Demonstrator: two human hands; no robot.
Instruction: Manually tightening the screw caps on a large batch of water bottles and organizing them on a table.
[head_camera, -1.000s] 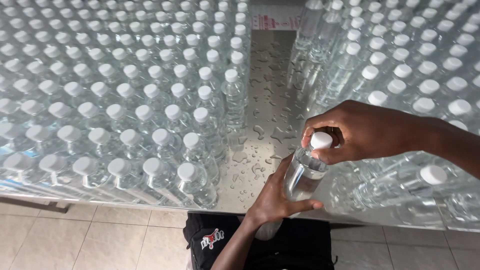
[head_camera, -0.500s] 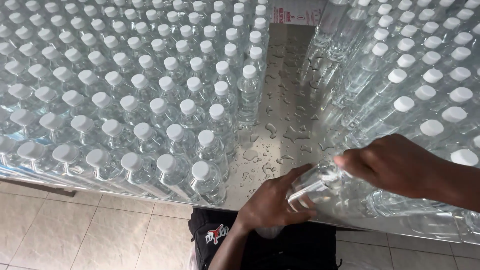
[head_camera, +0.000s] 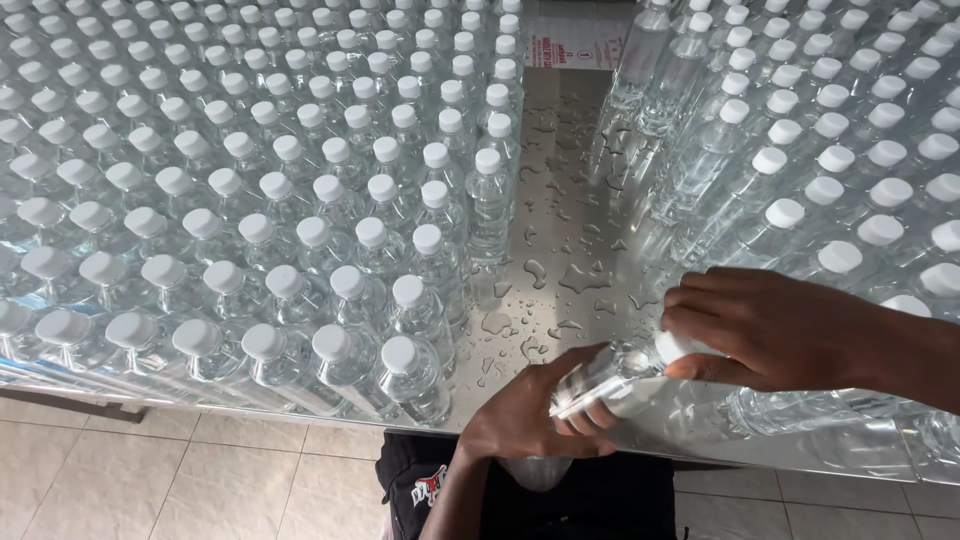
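A clear plastic water bottle (head_camera: 600, 380) with a white cap lies tilted, almost on its side, over the front edge of a wet steel table (head_camera: 570, 250). My left hand (head_camera: 530, 410) wraps around the bottle's body from below. My right hand (head_camera: 780, 330) comes in from the right and its fingers close over the white cap. Both hands grip the same bottle. Its lower end is hidden behind my left hand.
Several rows of upright capped bottles (head_camera: 250, 200) fill the table's left half. Another block of capped bottles (head_camera: 820, 150) stands on the right. A strip of bare metal with water drops runs between them. Tiled floor (head_camera: 150, 480) lies below the table edge.
The bottle has tipped from upright to nearly flat. My right hand has stayed on the cap and shifted to the right. The view has moved slightly right.
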